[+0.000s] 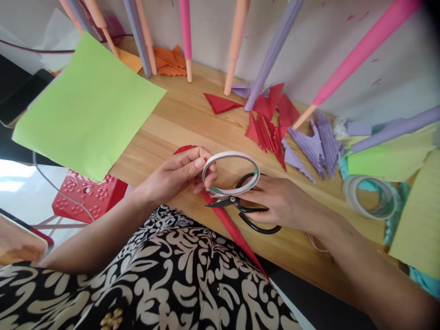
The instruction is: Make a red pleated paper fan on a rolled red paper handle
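A smooth green sheet (89, 105) is left of the grip. The left hand (180, 170) pinches the rim of the tape roll (231, 154), a slim white ring with green on its inner wall, extending right of the pinch. Below it, the scissors (233, 200), dark-bladed with looped black handles, are held in the curled right hand (285, 201). Pleated purple paper (308, 144) lies beyond that hand.

The left grip (180, 168) partly hides red paper (184, 149).
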`<state>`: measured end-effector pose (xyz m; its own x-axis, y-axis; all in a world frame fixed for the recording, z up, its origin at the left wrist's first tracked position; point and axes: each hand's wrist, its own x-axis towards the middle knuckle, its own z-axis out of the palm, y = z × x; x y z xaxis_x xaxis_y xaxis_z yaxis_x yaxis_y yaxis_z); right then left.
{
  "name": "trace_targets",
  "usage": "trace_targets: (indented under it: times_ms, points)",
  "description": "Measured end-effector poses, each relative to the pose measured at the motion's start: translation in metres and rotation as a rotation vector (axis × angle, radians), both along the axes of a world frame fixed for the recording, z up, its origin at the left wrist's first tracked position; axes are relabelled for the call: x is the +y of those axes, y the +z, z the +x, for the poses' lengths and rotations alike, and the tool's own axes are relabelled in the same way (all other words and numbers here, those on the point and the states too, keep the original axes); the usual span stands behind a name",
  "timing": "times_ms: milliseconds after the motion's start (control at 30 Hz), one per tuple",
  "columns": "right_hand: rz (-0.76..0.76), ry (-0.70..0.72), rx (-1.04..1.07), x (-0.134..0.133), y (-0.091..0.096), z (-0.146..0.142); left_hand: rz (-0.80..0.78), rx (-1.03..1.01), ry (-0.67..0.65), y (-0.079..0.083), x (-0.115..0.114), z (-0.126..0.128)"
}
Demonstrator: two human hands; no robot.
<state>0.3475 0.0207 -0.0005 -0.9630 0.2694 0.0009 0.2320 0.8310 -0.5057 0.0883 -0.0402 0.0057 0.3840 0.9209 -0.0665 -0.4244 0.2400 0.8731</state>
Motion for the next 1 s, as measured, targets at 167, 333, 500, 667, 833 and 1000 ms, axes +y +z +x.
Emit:
trace_targets:
  times_ms: [167,333,500,667,833,1000]
  points:
    - [-0.051,0.002,-0.049,0.002,0.0,-0.004,-0.016,-0.006,0.016,-0.007,0.001,-0.001]
    - [-0.032,0.024,-0.057,0.003,-0.002,-0.008,-0.032,-0.023,0.02,-0.011,0.001,-0.003]
    - [0.046,0.047,-0.074,0.002,-0.002,-0.011,-0.051,-0.041,0.047,-0.011,0.0,-0.003]
    - [0.08,0.038,-0.05,0.0,0.001,-0.015,-0.07,-0.087,0.078,-0.011,0.0,-0.004]
    - [0.064,0.006,-0.056,-0.002,0.005,-0.018,-0.08,-0.125,0.091,-0.015,0.0,-0.006]
    - [0.092,0.046,-0.066,0.002,0.003,-0.018,-0.088,-0.149,0.104,-0.018,0.0,-0.008]
